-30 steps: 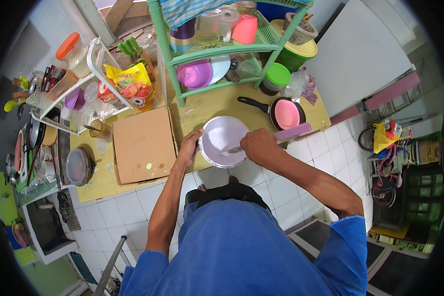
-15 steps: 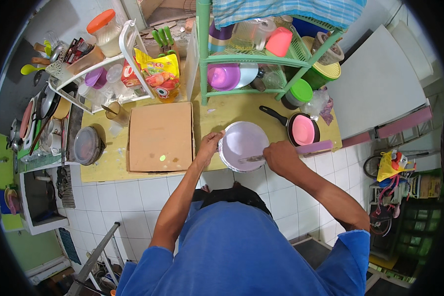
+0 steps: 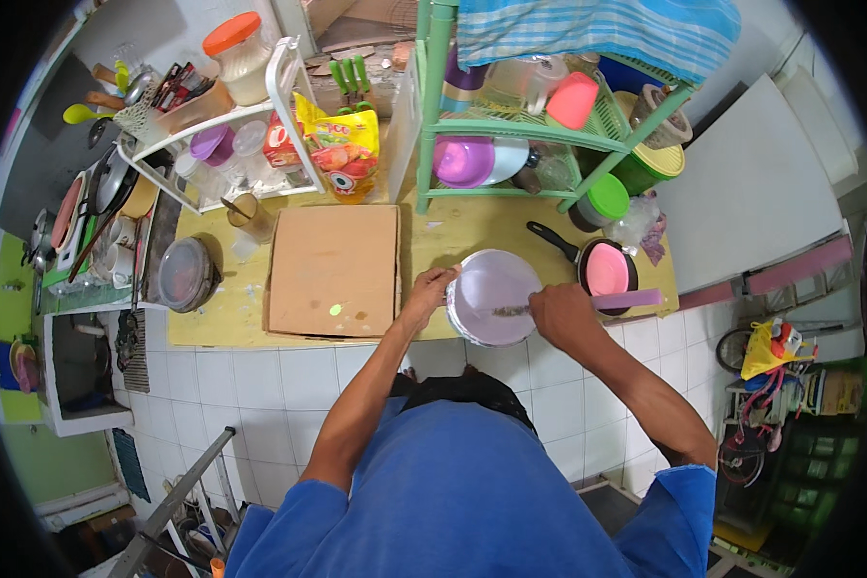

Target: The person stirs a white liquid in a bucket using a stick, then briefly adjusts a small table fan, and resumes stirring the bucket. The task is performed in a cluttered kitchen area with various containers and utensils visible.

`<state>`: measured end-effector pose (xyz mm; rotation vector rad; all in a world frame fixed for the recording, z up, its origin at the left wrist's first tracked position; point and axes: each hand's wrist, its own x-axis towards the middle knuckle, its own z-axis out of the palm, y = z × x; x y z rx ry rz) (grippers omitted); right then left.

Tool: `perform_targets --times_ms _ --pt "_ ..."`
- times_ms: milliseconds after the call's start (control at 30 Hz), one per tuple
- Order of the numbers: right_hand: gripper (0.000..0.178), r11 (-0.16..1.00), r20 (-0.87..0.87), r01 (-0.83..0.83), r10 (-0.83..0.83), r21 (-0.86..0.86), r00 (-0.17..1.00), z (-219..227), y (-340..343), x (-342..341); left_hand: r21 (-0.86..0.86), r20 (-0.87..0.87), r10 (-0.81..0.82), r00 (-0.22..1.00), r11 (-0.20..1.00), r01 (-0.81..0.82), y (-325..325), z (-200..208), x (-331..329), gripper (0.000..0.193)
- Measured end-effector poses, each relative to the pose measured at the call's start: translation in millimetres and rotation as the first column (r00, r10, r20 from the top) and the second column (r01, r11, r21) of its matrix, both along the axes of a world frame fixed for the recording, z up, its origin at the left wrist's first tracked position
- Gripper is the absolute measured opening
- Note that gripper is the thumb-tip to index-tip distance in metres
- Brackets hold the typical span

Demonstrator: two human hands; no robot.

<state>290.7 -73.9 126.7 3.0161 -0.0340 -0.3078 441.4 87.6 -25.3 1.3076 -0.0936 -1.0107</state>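
"Set the left arm (image 3: 368, 393) how?"
"Slanted it up and inward, nearly straight. Bent the right forearm (image 3: 641, 387) back from an elbow held wide."

"And with the left hand (image 3: 430, 297)?"
"Curled it partly closed at the left rim of a white tub (image 3: 491, 277). Couldn't make out the fingertips."

"With the right hand (image 3: 563, 314)?"
"Closed it in a fist around a long tool (image 3: 631, 300), purple at the handle end and jutting out rightward. Held the greyish end inside the tub. Couldn't tell blade from bristles."

"Looked like what, that tub?"
"Looked round and open-topped, pale lilac within, crinkled along the near outer edge."

"Stood where?"
"Showed at the near edge of the tabletop (image 3: 491, 227), between a flat cardboard box (image 3: 332, 270) and a black frying pan (image 3: 553, 241) with a pink bowl (image 3: 607, 269) in it. Couldn't tell resting from lifted."

"And beyond?"
"Saw a green rack (image 3: 511, 128) draped with blue checked cloth (image 3: 597, 39)."
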Motion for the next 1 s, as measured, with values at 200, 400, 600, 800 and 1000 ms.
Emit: perform_targets --times_ms 200,400,600,800,1000 --pt "0.017 0.998 -0.013 0.032 -0.033 -0.054 0.999 1 -17 -1 0.001 -0.008 0.047 0.999 0.999 -0.047 -3 3 -2 0.029" --pt "0.019 1.0 0.058 -0.005 0.004 0.02 0.998 -6 -1 3 0.059 0.04 -0.057 0.998 0.997 0.055 -1 -7 2 0.029" --pt "0.02 0.999 0.065 0.034 -0.032 -0.04 0.997 -5 -30 4 0.005 0.017 0.032 0.999 0.999 -0.032 -3 -4 -2 0.029" --pt "0.016 0.999 -0.043 -0.039 0.038 -0.021 0.998 1 1 -9 0.004 0.037 0.006 0.999 1.0 -0.006 -3 -8 -2 0.028" --pt "0.015 0.997 0.229 -0.035 0.05 -0.069 0.972 -11 -19 18 0.04 0.04 -0.027 0.999 0.999 0.025 -2 -8 0 0.026"
